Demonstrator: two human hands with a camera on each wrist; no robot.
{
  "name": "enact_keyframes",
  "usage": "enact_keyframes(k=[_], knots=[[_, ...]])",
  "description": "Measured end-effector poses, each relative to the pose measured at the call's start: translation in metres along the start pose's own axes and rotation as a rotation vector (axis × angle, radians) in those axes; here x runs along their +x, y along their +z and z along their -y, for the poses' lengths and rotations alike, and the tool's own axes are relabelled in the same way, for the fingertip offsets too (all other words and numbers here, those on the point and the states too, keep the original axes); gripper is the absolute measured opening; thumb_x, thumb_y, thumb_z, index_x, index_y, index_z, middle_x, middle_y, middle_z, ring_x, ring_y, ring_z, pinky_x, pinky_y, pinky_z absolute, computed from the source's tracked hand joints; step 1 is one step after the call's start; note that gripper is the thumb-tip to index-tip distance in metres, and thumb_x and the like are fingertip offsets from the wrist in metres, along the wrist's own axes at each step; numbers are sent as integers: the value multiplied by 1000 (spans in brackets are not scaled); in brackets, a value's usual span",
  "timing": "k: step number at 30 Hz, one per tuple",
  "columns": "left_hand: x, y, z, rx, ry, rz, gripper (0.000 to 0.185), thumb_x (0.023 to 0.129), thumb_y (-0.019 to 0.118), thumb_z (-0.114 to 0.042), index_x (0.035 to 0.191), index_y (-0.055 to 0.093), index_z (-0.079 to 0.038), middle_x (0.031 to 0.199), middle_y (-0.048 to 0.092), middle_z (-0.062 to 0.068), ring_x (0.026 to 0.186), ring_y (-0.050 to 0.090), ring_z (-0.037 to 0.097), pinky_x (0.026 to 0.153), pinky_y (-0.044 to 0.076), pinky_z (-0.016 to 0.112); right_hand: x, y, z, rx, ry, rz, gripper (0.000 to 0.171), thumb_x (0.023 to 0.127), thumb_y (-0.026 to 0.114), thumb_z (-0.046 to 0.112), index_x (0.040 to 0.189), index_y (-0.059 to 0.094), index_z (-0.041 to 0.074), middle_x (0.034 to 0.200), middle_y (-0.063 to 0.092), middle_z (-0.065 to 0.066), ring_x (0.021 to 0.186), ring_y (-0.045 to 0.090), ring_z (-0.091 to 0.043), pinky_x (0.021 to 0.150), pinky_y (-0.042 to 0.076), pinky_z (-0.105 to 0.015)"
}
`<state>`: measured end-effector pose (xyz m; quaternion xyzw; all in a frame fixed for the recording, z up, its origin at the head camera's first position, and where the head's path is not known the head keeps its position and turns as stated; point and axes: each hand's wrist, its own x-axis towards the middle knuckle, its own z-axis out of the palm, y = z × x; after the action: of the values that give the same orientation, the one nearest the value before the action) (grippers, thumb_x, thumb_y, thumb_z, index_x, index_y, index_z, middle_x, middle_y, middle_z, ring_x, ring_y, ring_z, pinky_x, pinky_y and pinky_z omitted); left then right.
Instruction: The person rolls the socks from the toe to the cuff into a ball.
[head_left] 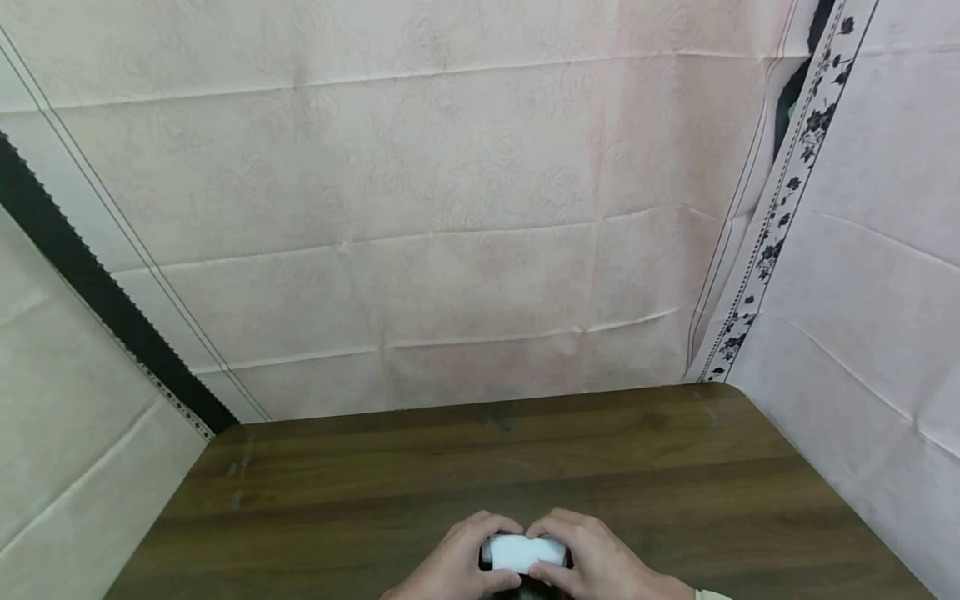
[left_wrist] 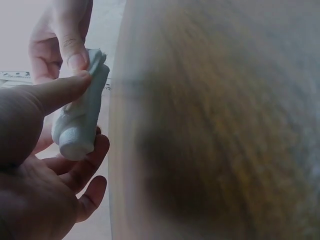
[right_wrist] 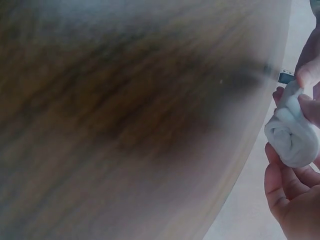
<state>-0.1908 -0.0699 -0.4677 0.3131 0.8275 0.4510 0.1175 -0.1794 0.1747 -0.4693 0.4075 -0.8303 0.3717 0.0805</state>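
- Head view: left hand (head_left: 457, 567) and right hand (head_left: 592, 562) meet at the near edge of the brown tabletop (head_left: 525, 458), both gripping a small white cloth roll (head_left: 523, 552) between them. Pale creased sheeting hangs behind.
- Left wrist view: left thumb and curled fingers (left_wrist: 87, 155) pinch the roll's rounded end (left_wrist: 80, 125); the other hand's fingertips hold the far end (tabletop blurred).
- Right wrist view: the spiral end of the roll (right_wrist: 292, 137) sits in curled right fingers (right_wrist: 280, 182).
- Judgement: soft, light, compressible; likely to unroll if loosened, so best held across the middle or at both ends.
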Motion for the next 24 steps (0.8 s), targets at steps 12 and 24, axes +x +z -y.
enact_keyframes(k=[12,24], knots=[[0,-3,1,-57,126,-86,30,89,79,-15,113,62,-22,111,62,-11,96,57,6,81,48,26,2,-4,-3,45,16,-45,24,93,73,29,114,66,21,105,63,10,89,58,-1,71,51,-24],[0,-1,-2,-12,123,-135,31,91,76,-24,119,63,-22,117,61,-9,101,57,9,83,48,30,2,-6,-3,55,4,-75,22,93,73,24,114,67,17,105,66,5,89,59,-3,70,51,-24]])
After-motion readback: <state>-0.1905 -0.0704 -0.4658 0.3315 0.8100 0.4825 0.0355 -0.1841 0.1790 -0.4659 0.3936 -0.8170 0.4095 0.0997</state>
